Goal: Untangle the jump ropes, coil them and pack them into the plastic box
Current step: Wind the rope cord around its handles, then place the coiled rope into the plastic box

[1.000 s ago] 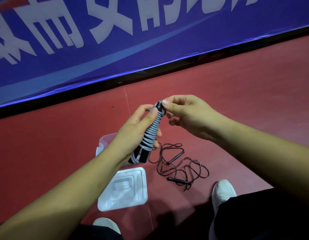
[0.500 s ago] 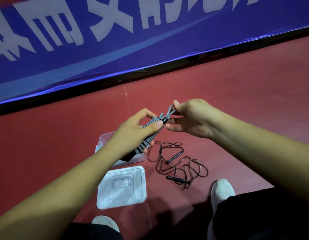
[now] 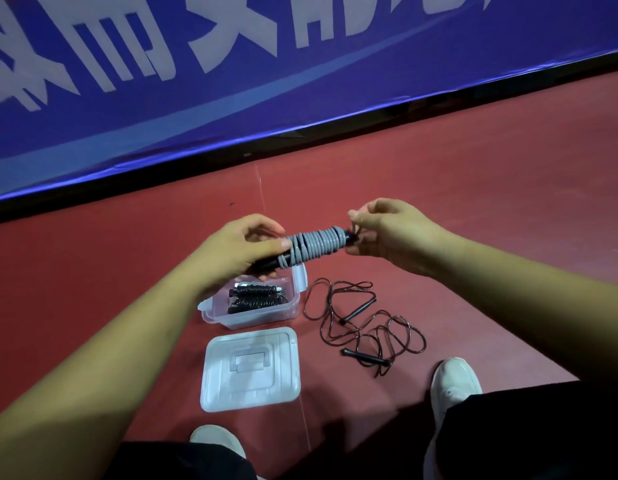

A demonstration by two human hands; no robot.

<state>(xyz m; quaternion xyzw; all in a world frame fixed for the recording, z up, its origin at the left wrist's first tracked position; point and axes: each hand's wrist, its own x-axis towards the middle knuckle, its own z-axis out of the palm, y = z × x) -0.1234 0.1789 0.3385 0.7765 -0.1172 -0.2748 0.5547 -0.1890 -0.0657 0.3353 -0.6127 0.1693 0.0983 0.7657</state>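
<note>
Head cam looking down at a red floor [image 3: 491,188], with a blue banner [image 3: 300,98] with big white lettering running along the back edge. Both hands are up in the air over the floor holding a grey jump rope [image 3: 314,244] that's wound in tight turns around its black handles, lying roughly level between them. The left hand [image 3: 236,252] grips the bare black handle end, fingers [image 3: 279,243] curled round it with the thumb pressed along the top, right where the grey coils start. The right hand [image 3: 395,233] is at the other end, its fingers [image 3: 356,216] pinching the thin tail of the grey cord right at the handle tip; can't really tell how that tail is tucked, it's tiny and half hidden. Right underneath the left hand sits the clear plastic box [image 3: 262,318], open, with two coiled black ropes [image 3: 255,298] lying side by side inside. The box's lid [image 3: 252,370] lies flat on the floor just in front of it, nearer the camera. Just to the right of the box there's a loose dark rope [image 3: 368,329] sprawled in messy loops, both of its black handles showing, not coiled at all. Down at the bottom you can see two white shoes [image 3: 454,381] and dark trousers.
</note>
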